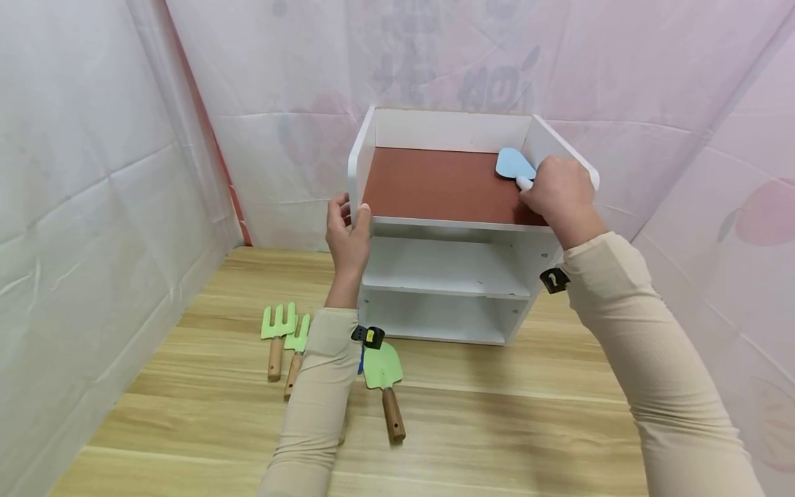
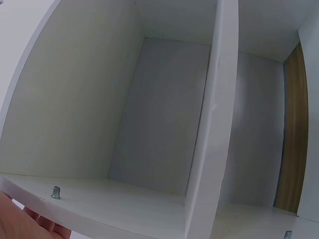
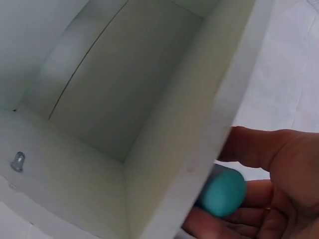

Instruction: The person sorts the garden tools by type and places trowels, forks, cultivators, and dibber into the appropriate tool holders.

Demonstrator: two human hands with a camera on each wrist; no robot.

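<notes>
- At centre of the head view, a white shelf unit [image 1: 447, 276] stands on the wooden worktop [image 1: 497, 428], with a reddish-brown top shelf [image 1: 435, 185] and two white compartments below it.
- Our right hand [image 1: 559, 195], upper right of centre, is curled round the handle of a light blue trowel [image 1: 513, 164]; the blade lies on the reddish-brown surface near the right wall. The right wrist view shows a teal handle end [image 3: 223, 192] in the palm, fingers wrapped about it.
- Our left hand [image 1: 348, 231] grips the front left edge of the unit, thumb on the front and fingers curled round the side panel. In the left wrist view only a sliver of fingers [image 2: 30, 221] shows at lower left, below a shelf board with a metal peg [image 2: 55, 191].
- Lower left of the head view: two green hand forks [image 1: 284, 331] and a green trowel [image 1: 384, 376], all wooden-handled, lie on the worktop, well apart from the shelf.
- Judgement on doing this step well: keep the left hand bracing the unit so it does not slide; set the blue trowel down flat, blade clear of the right wall, before loosening the fingers.
- Risk, as we judge it: the handle overhanging the front lip could tip the tool off.
</notes>
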